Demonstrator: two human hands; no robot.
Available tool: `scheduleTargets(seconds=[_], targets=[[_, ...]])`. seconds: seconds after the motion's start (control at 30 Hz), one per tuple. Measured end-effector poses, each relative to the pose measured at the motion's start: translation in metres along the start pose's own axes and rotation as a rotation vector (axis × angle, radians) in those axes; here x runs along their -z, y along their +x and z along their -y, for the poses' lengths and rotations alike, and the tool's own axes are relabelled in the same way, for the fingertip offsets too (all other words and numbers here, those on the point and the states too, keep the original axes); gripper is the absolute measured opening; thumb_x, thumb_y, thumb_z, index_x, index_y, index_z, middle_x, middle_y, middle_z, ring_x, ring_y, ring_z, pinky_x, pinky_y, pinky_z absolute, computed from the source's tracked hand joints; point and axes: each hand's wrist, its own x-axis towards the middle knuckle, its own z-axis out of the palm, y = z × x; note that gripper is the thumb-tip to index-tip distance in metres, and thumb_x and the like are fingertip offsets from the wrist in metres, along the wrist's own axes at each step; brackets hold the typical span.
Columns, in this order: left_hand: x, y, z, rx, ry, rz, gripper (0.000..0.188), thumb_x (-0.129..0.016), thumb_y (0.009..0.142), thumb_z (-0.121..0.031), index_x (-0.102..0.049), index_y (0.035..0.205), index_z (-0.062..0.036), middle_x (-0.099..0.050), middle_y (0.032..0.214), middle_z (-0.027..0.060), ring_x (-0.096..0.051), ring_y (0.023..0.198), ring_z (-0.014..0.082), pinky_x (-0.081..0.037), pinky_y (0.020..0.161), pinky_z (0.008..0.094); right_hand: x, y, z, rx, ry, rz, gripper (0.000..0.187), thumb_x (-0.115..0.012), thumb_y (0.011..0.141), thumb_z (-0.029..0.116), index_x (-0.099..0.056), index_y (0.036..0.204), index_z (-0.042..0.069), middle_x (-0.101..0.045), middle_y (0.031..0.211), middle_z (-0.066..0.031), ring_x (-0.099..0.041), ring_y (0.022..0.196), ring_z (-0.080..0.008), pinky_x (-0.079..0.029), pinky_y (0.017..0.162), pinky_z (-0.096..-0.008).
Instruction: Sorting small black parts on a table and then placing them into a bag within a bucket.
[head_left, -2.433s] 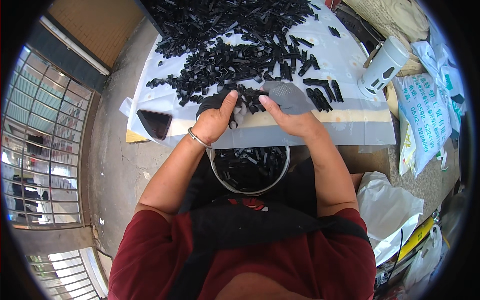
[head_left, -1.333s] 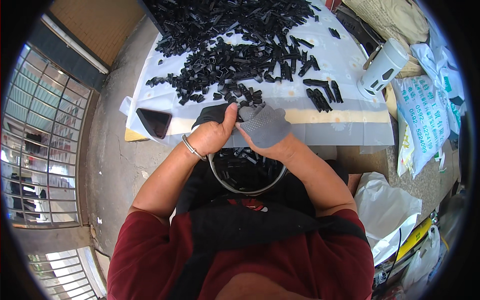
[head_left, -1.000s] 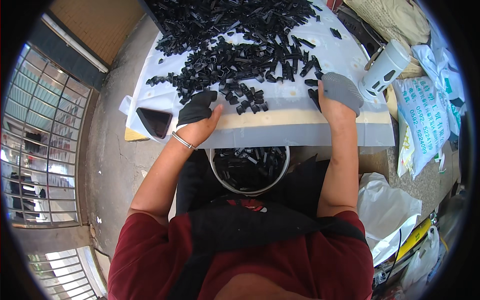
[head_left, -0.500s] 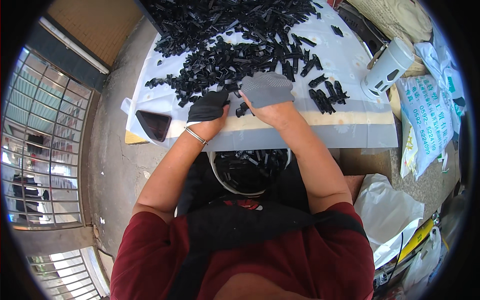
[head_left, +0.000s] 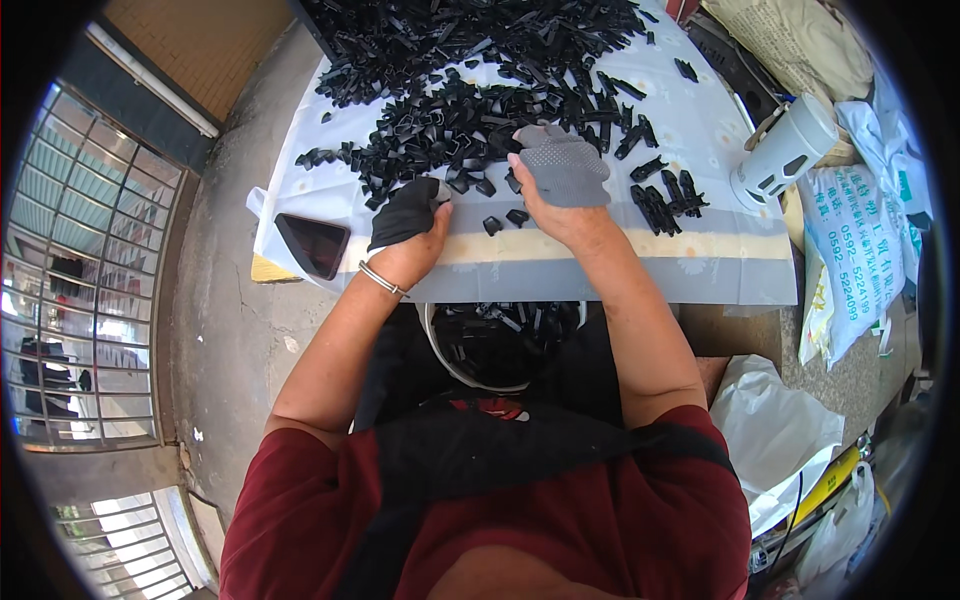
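Note:
My left hand [head_left: 408,222], in a black fingerless glove, is closed at the near edge of a heap of small black plastic clips [head_left: 450,125]. What its curled fingers hold, if anything, is hidden. To its right my right hand [head_left: 565,180], in a grey dotted glove, bends its fingers over the heap's right front edge. Its thumb and fingers come together there, and I cannot make out what lies between them. Two loose black pieces [head_left: 516,216] rest on the tablecloth between my hands. Longer black clip assemblies [head_left: 655,208] lie to the right of my right hand.
A phone [head_left: 312,245] lies at the table's left front corner. On the right stands a white tumbler [head_left: 785,152], beside printed plastic sacks [head_left: 850,250]. Below the table edge, a white-rimmed bucket [head_left: 432,340] of black parts sits between my legs. A white bag [head_left: 770,430] lies lower right.
My hands have moved apart: the left slightly down and left, the right a little to the right. Two loose black pieces now show on the cloth between them.

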Motion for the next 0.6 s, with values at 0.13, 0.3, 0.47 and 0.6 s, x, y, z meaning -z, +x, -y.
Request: scheduleTargets(seconds=[0.13,0.3,0.47,0.6], targets=[[0.005,0.002,-0.014,0.03,-0.08,0.054,0.018,-0.058,0.078,-0.021,-0.055,0.091,-0.0084,-0.06,0.079,0.0129,-0.059,0.072,0.0312,-0.046,0.064,0.0381,0.013,-0.009,0.007,-0.156,0.02,0.231,0.03,-0.047,0.087,0.027,-0.057,0.103,0.004,-0.061,0.092,-0.0157,-0.056,0.087,-0.0322,-0.044,0.077,-0.0399],[0.003,0.007,-0.028,0.106,-0.272,0.165,0.024,-0.06,0.077,-0.025,-0.055,0.094,-0.008,-0.061,0.08,0.0125,-0.059,0.074,0.0314,-0.046,0.064,0.0375,0.021,-0.017,0.015,-0.19,0.278,0.349,0.032,-0.046,0.088,0.028,-0.054,0.106,0.003,-0.06,0.091,-0.0166,-0.056,0.088,-0.0316,-0.044,0.077,-0.0385],[0.005,0.008,-0.036,0.047,-0.338,0.153,0.029,-0.061,0.077,-0.024,-0.054,0.1,-0.0082,-0.062,0.087,0.0138,-0.06,0.078,0.0316,-0.047,0.067,0.0375,0.015,-0.022,0.014,-0.083,0.364,0.318,0.033,-0.049,0.085,0.029,-0.055,0.102,0.002,-0.059,0.094,-0.0165,-0.056,0.088,-0.0327,-0.044,0.076,-0.0399],[0.004,0.006,-0.039,-0.011,-0.349,0.118,0.044,-0.061,0.075,-0.021,-0.046,0.114,-0.0089,-0.061,0.093,0.0152,-0.059,0.08,0.0337,-0.048,0.07,0.0375,0.017,-0.02,0.015,-0.035,0.4,0.438,0.033,-0.052,0.083,0.029,-0.055,0.104,0.004,-0.059,0.094,-0.016,-0.055,0.087,-0.0324,-0.044,0.075,-0.0391]])
